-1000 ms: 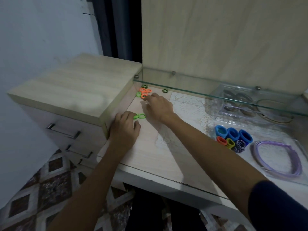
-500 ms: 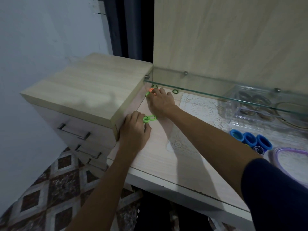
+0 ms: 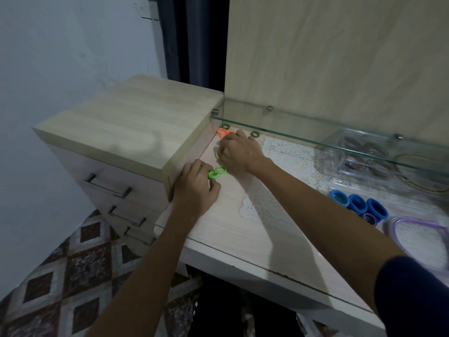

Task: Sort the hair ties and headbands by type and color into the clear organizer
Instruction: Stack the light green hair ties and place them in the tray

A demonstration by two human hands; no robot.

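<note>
The table point(image 3: 243, 229) has a pale wood top with a shiny glass sheet over it and a white lace doily point(image 3: 286, 156) lying flat. Both hands are at the far left corner, next to a wooden drawer chest point(image 3: 126, 122).

The left hand point(image 3: 196, 188) lies knuckles up with its fingers curled, and it pinches two small green hair ties point(image 3: 217, 172) at its fingertips. They are round, thin rings, touching each other. The right hand point(image 3: 239, 153) is just past them, toward 12 o'clock, also knuckles up with bent fingers. A bit of another green tie point(image 3: 217, 155) peeks out at its left edge; I cannot tell if the hand grips it or only covers it.

Little orange hair ties point(image 3: 224, 133) sit in a bunch just beyond the right hand's fingertips. Two dark, striped ties point(image 3: 254, 134) lie near them under the glass shelf point(image 3: 315, 132).

Far off at 3 o'clock from the hands stands the clear organizer point(image 3: 359, 156), a see-through plastic box with dark bands inside. Near it are three fat blue fuzzy ties point(image 3: 357, 204) in a row and a thin purple headband point(image 3: 418, 227), curved like a hoop.
</note>
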